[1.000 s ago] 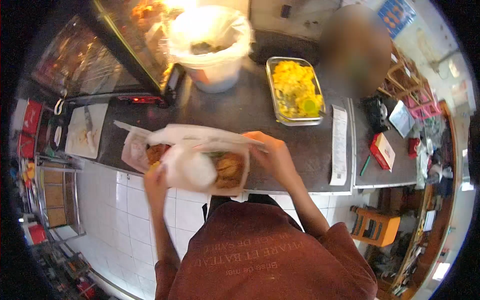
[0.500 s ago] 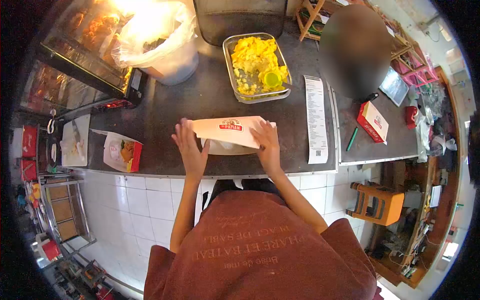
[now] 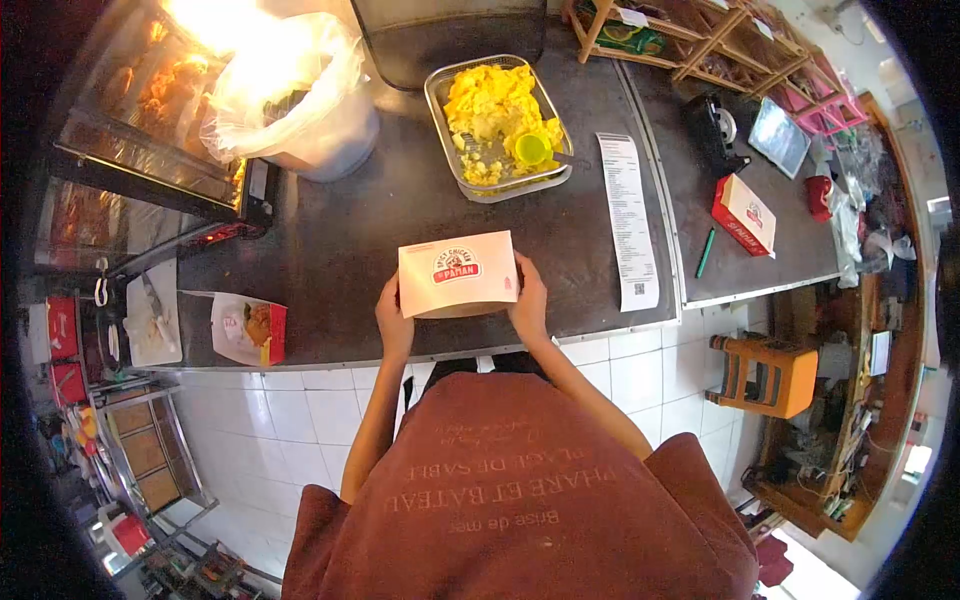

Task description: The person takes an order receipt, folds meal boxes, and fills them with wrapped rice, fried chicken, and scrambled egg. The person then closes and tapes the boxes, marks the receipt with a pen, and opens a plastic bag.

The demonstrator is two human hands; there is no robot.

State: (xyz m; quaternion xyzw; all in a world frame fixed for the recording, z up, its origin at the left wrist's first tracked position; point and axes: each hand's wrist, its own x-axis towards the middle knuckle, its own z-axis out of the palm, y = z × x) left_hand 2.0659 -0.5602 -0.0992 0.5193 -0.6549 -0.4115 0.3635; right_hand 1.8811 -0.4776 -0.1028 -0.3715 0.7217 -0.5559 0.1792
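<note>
Between my two hands is a cardboard takeaway box (image 3: 458, 288) with its lid closed and a red chicken-shop logo on top. My left hand (image 3: 394, 318) grips the box's left side, and my right hand (image 3: 529, 302) grips its right side. Beyond the box stands a wire-mesh tray (image 3: 466, 192) of yellow food (image 3: 490, 100) with a green scoop (image 3: 533, 149) in it. To the left, an open takeaway box (image 3: 232, 330) has a piece of fried chicken (image 3: 262, 322) inside. The inside of the box in my hands is hidden.
A long receipt (image 3: 628, 225) lies to the right, near a green pen (image 3: 706, 252) and another closed box (image 3: 742, 218). A bag-lined bucket (image 3: 335, 140) and a lit food warmer (image 3: 150, 150) stand at back left. A knife rests on a white cutting board (image 3: 165, 340).
The box lid has gone from partly raised to closed. My hands have moved from the lid to the box's sides. The person at the upper right is out of view.
</note>
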